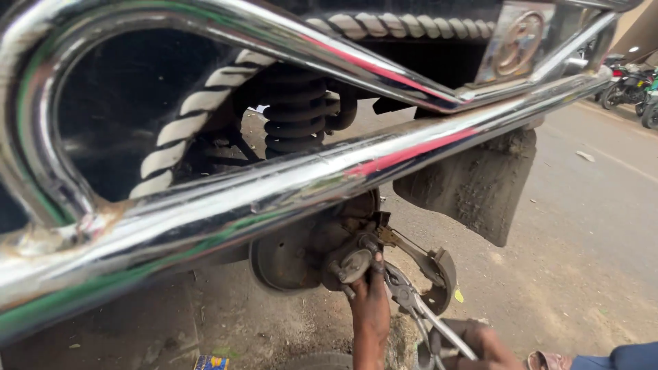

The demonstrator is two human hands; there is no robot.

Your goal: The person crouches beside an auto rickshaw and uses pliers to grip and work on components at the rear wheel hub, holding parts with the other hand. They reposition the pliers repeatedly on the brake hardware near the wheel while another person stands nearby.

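A close view from under the rear of a vehicle, taken low to the ground. A thick chrome guard bar [288, 181] sweeps from the lower left of the frame up to the upper right, mirror-bright, with streaks of red and green reflected along it and rust near its bend at left. Behind it, in the upper centre, sits a black coil spring [296, 113], its ribs rounded and dull. A twisted white and black rope trim [185, 120] curves down the dark body panel at upper left.

In the lower centre, a round brake backing plate [288, 257] hangs exposed, its shallow dish caked in brown dust and grease. Inside this dish sits a small grey metal hub [355, 264], and a curved brake shoe [439, 274] swings out to the right of it.

The left hand [370, 312] rises from the bottom edge, its fingers pressed against the hub and the end of the shoe; whether they grip anything cannot be told. The right hand [483, 346], at the bottom right, is clenched around the handles of steel pliers [411, 301], whose nose reaches up to the brake assembly just beside the left hand.

A mud-crusted black flap [480, 181] hangs at centre right. Beyond it lies grey pavement [589, 233], with parked motorcycles [627, 85] at the far upper right.
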